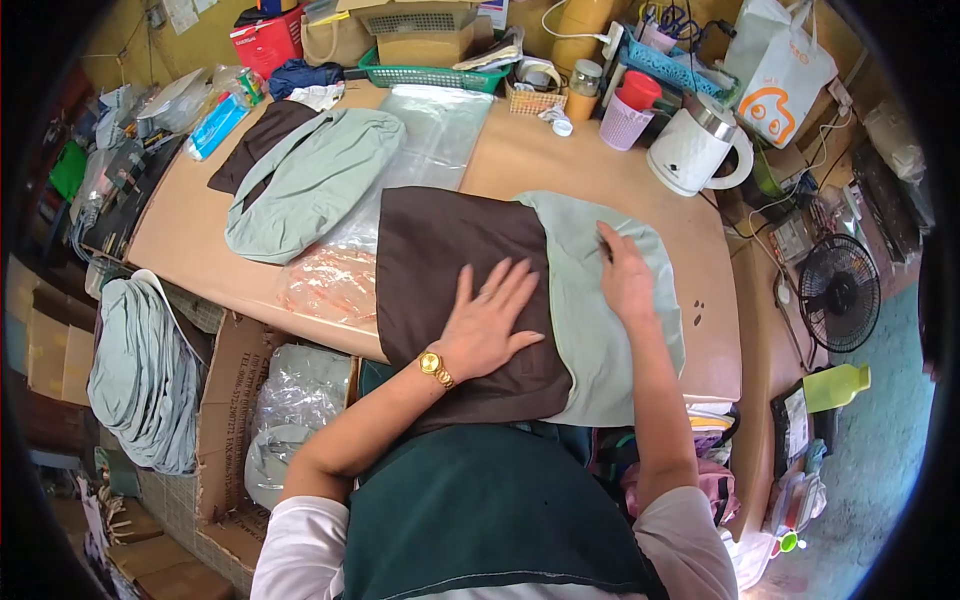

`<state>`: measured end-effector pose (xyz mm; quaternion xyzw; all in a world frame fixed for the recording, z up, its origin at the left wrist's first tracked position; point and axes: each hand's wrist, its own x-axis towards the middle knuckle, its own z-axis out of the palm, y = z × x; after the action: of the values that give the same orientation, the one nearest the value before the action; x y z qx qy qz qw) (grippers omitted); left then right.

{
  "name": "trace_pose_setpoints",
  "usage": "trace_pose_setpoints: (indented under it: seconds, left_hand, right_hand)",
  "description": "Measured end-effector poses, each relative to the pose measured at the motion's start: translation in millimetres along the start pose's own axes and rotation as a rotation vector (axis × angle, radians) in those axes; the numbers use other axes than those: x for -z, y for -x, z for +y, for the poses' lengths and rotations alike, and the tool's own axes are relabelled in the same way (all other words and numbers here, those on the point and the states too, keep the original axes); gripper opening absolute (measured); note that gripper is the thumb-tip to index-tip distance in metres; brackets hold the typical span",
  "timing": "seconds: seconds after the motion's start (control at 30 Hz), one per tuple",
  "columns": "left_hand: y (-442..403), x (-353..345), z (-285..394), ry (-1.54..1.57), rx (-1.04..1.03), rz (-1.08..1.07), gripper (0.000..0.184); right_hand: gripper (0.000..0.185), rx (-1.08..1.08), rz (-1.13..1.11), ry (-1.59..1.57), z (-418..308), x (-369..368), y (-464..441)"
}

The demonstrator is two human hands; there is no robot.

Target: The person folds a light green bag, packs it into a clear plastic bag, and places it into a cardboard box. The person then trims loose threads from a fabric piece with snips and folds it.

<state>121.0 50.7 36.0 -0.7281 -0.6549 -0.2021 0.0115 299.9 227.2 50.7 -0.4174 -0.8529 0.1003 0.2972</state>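
Note:
A dark brown cloth panel (pixel 440 250) lies flat on the table, joined or overlapped on its right by a pale green cloth part (pixel 590 330) with a rounded outer edge. My left hand (pixel 495 318), wearing a gold watch at the wrist, presses flat on the brown cloth with fingers spread. On the pale green part rests my right hand (pixel 628 275), its fingers slightly bent and a small dark patch beside the fingertips that I cannot make out. Further left lies another pale green piece (pixel 315 185), overlapping another brown piece (pixel 262 140).
Clear plastic bags (pixel 425 140) lie behind the cloth. A white kettle (pixel 695 150), purple cup (pixel 625 122) and green basket (pixel 430 78) stand along the back. Left are a cardboard box (pixel 232 420) and stacked green pieces (pixel 145 375); right, a black fan (pixel 838 292).

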Motion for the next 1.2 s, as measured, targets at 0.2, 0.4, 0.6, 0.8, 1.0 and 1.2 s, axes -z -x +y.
trace_pose_setpoints:
  seconds: [0.2, 0.4, 0.6, 0.8, 1.0, 1.2]
  left_hand:
    - [58, 33, -53, -0.136, 0.304, -0.195, 0.066]
    - [-18, 53, -20, 0.434, 0.11, 0.203, 0.016]
    - [-69, -45, -8, 0.504, 0.145, 0.197, 0.021]
    - [-69, -55, -16, 0.42, 0.018, 0.344, 0.015]
    - [-41, -27, -32, 1.004, 0.422, 0.114, 0.017]
    - [-34, -14, -42, 2.015, 0.582, -0.115, 0.037]
  right_hand:
    - [0.041, 0.055, -0.058, -0.017, 38, -21, 12]
    - [0.026, -0.054, -0.443, 0.124, 14, 4, -23]
    - [0.016, -0.195, -0.252, -0.081, 11, -44, -34]
    - [0.015, -0.133, -0.06, -0.094, 14, -53, -22]
    - [0.014, -0.174, -0.059, -0.153, 12, -49, -23]
    - [0.013, -0.28, -0.028, -0.353, 9, -45, -27]
